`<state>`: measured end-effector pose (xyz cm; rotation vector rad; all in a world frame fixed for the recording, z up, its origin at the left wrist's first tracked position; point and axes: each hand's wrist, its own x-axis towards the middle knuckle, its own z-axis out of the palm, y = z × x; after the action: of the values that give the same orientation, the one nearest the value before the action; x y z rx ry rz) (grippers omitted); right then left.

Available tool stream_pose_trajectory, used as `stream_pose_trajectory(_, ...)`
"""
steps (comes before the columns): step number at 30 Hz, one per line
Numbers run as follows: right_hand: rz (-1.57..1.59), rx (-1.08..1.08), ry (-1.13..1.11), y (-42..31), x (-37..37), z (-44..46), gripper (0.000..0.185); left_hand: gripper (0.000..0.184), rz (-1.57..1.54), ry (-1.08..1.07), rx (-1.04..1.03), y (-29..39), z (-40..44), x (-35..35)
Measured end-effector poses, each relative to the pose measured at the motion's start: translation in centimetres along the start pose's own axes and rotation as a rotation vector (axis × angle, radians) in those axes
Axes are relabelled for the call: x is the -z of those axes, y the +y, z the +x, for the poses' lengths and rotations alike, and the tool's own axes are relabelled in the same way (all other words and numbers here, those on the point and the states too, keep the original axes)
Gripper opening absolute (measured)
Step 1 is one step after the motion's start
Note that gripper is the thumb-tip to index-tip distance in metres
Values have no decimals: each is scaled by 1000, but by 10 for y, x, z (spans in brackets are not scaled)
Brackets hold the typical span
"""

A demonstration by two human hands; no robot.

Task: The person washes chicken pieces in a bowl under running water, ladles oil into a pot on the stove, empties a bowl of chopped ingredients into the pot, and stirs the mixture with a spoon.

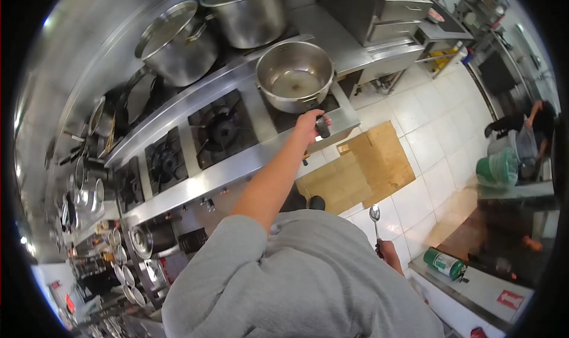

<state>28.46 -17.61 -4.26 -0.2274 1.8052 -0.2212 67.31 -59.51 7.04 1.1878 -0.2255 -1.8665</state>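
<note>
Steel gas range [201, 185] along the wall — and over its end burner, the deep pot [294, 77], just beyond the left hand [309, 126], fingers wrapped round its black handle [322, 127]; the right hand [388, 252], farther away, clasps a spoon [375, 213] — bowl pointing forward.

Commercial kitchen. A steel range [195, 178] carries a row of burners [223, 128]. Large stockpots [246, 18] stand along its back. Pans [102, 117] hang or stand against the metal-clad wall [89, 53]. Steel drawers [403, 9] adjoin the steel worktop [339, 38]. The floor [424, 124] is pale tile, partly covered by flattened cardboard [379, 160].
</note>
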Motion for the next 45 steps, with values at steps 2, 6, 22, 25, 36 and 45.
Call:
stream_pose_trajectory(2, 15, -5, 40, 2, -1, 8, 36, 15, -177, -67, 79, -1, 21, 9)
stream_pose_trajectory(6, 53, -5, 101, 10, 6, 6, 39, 17, -236, -106, 160, 6, 17, 0)
stream_pose_trajectory(22, 77, -107, 33, 90, -37, -21, 33, 20, 253, 151, -34, 9, 25, 42)
stream_pose_trajectory(25, -52, -193, -23, 98, -32, 1, 33, 8, 275, 166, -207, -1, -9, 80)
stream_pose_trajectory(36, -127, 426, 324, -39, -50, -8, 37, 15, 809, 595, -308, 31, -234, 201)
stream_pose_trajectory(45, -325, 1130, 287, -276, -287, -133, 19, 35, 1024, 826, -310, 115, -358, 380)
